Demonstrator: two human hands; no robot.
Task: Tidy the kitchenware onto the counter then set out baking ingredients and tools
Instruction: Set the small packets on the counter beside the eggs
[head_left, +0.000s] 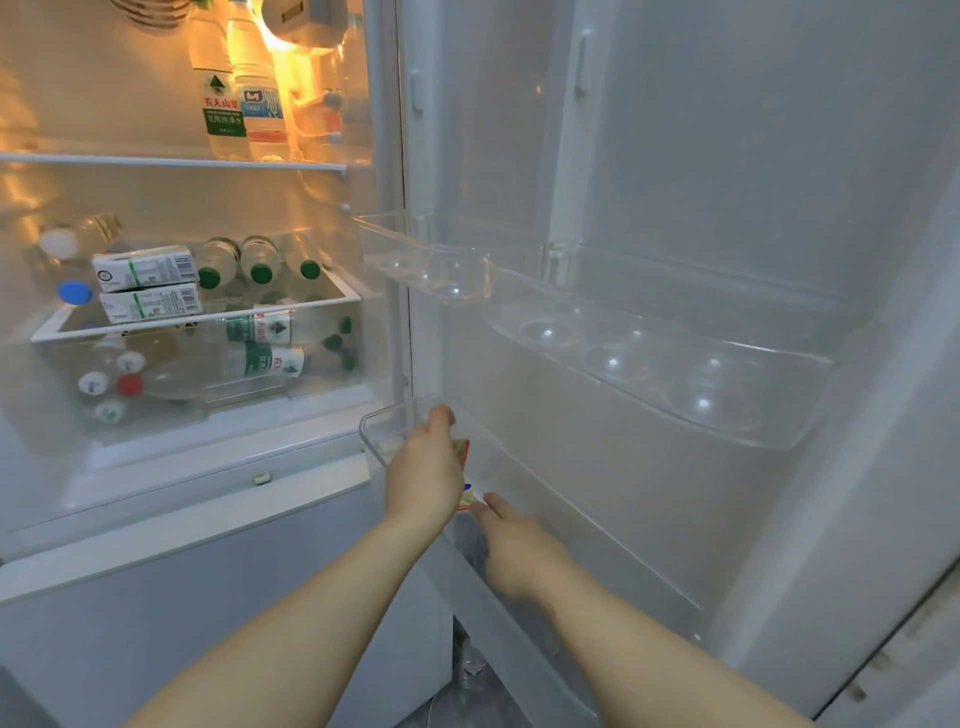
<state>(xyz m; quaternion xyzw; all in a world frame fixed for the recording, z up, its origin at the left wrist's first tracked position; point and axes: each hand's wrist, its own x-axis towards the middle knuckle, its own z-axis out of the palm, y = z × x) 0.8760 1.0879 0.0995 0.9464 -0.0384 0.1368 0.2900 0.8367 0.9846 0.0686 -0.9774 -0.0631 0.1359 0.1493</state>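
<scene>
The fridge stands open and both my hands reach into the lowest clear door bin (597, 525). My left hand (423, 475) curls over a small packet (464, 470) with red, yellow and blue print that stands in the bin; most of the packet is hidden behind the hand. My right hand (514, 545) is just to the right and lower, its thumb touching the packet's lower edge. Whether the packet is lifted off the bin floor cannot be told.
Two clear egg trays (675, 364) hang on the door above the bin. Inside the fridge, two milk cartons (148, 283) and several green-capped water bottles (249, 260) lie on a shelf, more bottles fill the drawer (208, 364) below, and upright bottles (223, 104) stand on top.
</scene>
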